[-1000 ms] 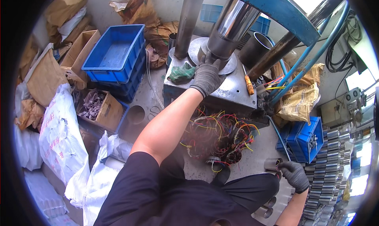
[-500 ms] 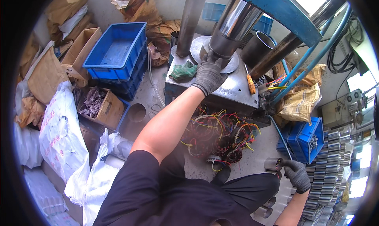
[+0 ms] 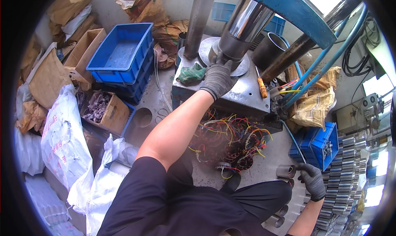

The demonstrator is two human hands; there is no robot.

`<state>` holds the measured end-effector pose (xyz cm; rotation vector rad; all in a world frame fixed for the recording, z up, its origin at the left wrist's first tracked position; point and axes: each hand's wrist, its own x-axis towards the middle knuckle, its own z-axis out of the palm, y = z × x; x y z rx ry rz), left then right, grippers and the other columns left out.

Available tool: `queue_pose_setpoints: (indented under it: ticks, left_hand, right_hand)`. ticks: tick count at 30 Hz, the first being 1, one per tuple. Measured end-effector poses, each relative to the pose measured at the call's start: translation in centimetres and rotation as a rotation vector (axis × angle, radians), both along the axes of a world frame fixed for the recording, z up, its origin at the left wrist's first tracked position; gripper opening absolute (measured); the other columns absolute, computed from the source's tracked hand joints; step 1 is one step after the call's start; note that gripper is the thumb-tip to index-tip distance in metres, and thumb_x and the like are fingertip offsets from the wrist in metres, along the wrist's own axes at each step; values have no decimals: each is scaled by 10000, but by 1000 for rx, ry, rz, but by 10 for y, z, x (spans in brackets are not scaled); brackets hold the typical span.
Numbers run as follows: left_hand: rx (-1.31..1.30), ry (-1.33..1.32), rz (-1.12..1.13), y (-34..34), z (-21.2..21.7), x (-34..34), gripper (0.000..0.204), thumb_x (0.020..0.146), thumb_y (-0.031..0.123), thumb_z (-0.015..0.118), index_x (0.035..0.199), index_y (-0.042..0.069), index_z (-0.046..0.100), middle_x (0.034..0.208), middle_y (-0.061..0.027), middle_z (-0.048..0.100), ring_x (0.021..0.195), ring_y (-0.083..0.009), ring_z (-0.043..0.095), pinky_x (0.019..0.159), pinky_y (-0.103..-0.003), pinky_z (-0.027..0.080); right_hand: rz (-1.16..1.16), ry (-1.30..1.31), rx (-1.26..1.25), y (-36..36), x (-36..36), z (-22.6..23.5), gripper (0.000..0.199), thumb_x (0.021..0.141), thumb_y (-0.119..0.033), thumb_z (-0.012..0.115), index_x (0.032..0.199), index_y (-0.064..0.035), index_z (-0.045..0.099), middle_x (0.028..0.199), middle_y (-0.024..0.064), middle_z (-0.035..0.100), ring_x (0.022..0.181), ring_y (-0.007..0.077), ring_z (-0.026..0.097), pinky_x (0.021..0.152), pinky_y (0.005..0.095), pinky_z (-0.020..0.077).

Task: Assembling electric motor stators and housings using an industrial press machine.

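Touching the metal cylinder point(image 3: 233, 47), the left hand point(image 3: 218, 77) spreads its fingers. The right hand point(image 3: 312, 182) curls by a rod point(image 3: 294, 141), grip unclear.

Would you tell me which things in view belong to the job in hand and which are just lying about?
Apparently in use:
dark metal cylinder below the shiny steel ram, with the grey-gloved left hand at it
thin blue-grey rod, its end by the grey-gloved right hand

Seemingly lying about:
crumpled green cloth
orange-handled tool
open blue plastic crate, left
white plastic sack
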<state>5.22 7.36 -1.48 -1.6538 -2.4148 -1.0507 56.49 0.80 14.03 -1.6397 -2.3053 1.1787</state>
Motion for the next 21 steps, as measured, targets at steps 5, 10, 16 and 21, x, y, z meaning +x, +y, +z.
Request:
queue_pose_setpoints:
  ticks: [5, 10, 16, 21]
  left_hand:
    - [-15, 22, 6, 0, 4, 5, 752, 878, 425, 772, 1518, 117, 524, 1675, -270, 272, 1526, -489, 327, 1210, -581, 346]
    - [5, 41, 11, 1, -1, 1, 754, 874, 422, 776, 1518, 119, 524, 1677, -271, 273, 1531, -486, 321, 1212, -577, 345]
    - [16, 20, 13, -2, 1, 1, 753, 872, 422, 777, 1518, 126, 527, 1674, -272, 280, 1530, -485, 322, 1214, -574, 344]
    - [-6, 31, 19, 0, 2, 3, 757, 867, 421, 778, 1515, 121, 528, 1670, -271, 284, 1532, -482, 322, 1201, -590, 353]
  right_hand:
    - [252, -247, 32, 12, 27, -15, 284, 947, -21, 616, 1203, 51, 716, 967, 122, 756, 825, 168, 720, 747, 319, 588]
    - [-51, 95, 72, 2, 8, -7, 272, 940, -7, 614, 1178, 65, 722, 919, 134, 755, 804, 164, 723, 724, 314, 580]
    - [82, -94, -16, 5, 8, -3, 306, 950, -12, 591, 1228, 36, 709, 999, 89, 760, 734, 140, 687, 652, 303, 561]
    - [69, -58, 31, 9, 19, -10, 333, 953, -17, 573, 1261, 25, 693, 1024, 80, 763, 694, 122, 668, 614, 281, 542]
